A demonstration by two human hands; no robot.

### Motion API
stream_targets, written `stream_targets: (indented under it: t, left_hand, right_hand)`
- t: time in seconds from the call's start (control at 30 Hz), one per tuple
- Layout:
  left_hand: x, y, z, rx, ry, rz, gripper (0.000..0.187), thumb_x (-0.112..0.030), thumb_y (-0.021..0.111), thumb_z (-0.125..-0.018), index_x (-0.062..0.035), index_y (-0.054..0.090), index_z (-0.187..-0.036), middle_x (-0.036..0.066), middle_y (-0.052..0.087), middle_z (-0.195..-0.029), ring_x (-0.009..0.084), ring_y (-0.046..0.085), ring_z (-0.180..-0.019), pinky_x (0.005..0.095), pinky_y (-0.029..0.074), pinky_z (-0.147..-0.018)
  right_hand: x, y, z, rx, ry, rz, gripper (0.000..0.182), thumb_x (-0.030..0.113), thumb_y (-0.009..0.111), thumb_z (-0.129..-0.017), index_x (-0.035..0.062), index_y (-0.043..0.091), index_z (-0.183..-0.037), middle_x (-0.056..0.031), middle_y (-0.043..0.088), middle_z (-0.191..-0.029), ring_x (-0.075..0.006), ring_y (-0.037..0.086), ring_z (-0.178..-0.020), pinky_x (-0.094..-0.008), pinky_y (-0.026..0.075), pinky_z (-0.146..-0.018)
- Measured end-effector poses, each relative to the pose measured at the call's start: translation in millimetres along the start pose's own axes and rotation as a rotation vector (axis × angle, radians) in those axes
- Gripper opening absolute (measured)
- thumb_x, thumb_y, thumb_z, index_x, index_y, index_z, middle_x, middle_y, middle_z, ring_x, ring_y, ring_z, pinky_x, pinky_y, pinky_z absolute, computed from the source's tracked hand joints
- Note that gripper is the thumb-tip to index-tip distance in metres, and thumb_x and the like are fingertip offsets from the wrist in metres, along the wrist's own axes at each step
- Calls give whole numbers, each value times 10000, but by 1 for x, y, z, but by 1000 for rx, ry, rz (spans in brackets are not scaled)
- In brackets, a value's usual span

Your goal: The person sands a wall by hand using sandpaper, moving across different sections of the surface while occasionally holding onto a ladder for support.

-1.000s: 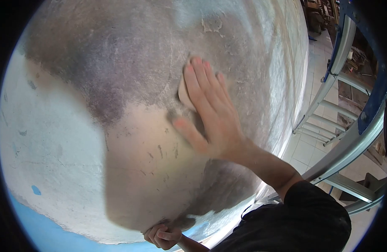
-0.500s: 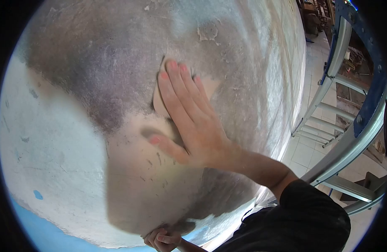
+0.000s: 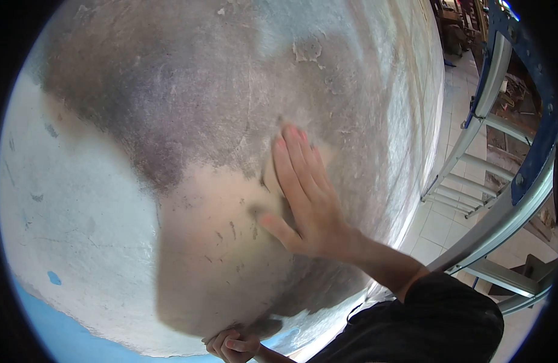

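- A light-blue area (image 3: 55,330) runs along the lower left edge of the big rounded surface (image 3: 97,199); a small blue spot (image 3: 54,277) sits on its whitish left side.
- The big rounded surface is mottled: whitish at its left, purple-grey and brown above, beige with short dark scratches at its centre, and flaking at its upper middle. Some dark areas may be shadow.
- At its lower edge, my left hand (image 3: 232,346) is curled up; I can't tell whether anything is inside it.
- Against its middle lies a thin, pale beige pad (image 3: 272,172), poking out on both sides of my fingers.
- My right hand (image 3: 312,209) is spread flat over the pad on the surface, thumb out, hiding most of the pad.
- My black sleeve (image 3: 454,308) covers part of the surface's lower right edge.
- Right of the surface come pale floor tiles (image 3: 439,224).
- Farther right of it, a silver and blue ladder (image 3: 503,225) blocks part of my view of the floor.
- Beyond the surface's upper right edge is dim brown clutter (image 3: 454,39), too small to make out.
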State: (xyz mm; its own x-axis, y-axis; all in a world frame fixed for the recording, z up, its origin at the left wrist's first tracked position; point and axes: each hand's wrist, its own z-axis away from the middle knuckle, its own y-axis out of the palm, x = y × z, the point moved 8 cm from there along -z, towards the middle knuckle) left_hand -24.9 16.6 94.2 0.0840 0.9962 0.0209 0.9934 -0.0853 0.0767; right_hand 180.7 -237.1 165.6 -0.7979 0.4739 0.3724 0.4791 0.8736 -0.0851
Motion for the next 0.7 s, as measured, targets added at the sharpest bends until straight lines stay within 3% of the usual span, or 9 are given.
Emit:
stream_targets:
  t: [0.07, 0.27, 0.4, 0.7]
  left_hand:
    - [1, 1, 0, -11, -2, 21, 352, -134, 417, -893, -61, 406, -549, 47, 492, -592, 198, 442, -662, 397, 449, -748]
    - [-2, 1, -2, 0, -4, 13, 354, -130, 425, -885, -56, 406, -540, 55, 501, -592, 196, 449, -660, 353, 428, -631]
    - [-4, 4, -2, -44, -23, 71, 355, -141, 431, -876, -54, 416, -533, 56, 503, -591, 196, 449, -660, 325, 391, -574]
    - [-38, 29, -4, 55, 41, 12, 377, -178, 421, -878, -80, 433, -514, 35, 504, -537, 209, 464, -619, 369, 378, -656]
  right_hand:
    - [-5, 6, 17, 49, 22, 21, 786, 428, 557, -908, -73, 266, -1439, -311, 254, -1482, -476, 262, -1371, -547, 238, -1101]
    - [-9, -13, -41, -108, -23, 31, 787, 433, 550, -911, -73, 263, -1441, -317, 251, -1482, -477, 242, -1381, -579, 215, -1096]
    - [-7, 0, 8, -9, 37, 11, 796, 437, 549, -911, -84, 257, -1437, -318, 247, -1482, -483, 234, -1380, -577, 221, -1094]
    - [-7, -10, -25, -38, 6, 32, 804, 439, 549, -909, -91, 253, -1436, -325, 240, -1481, -487, 232, -1380, -581, 209, -1096]
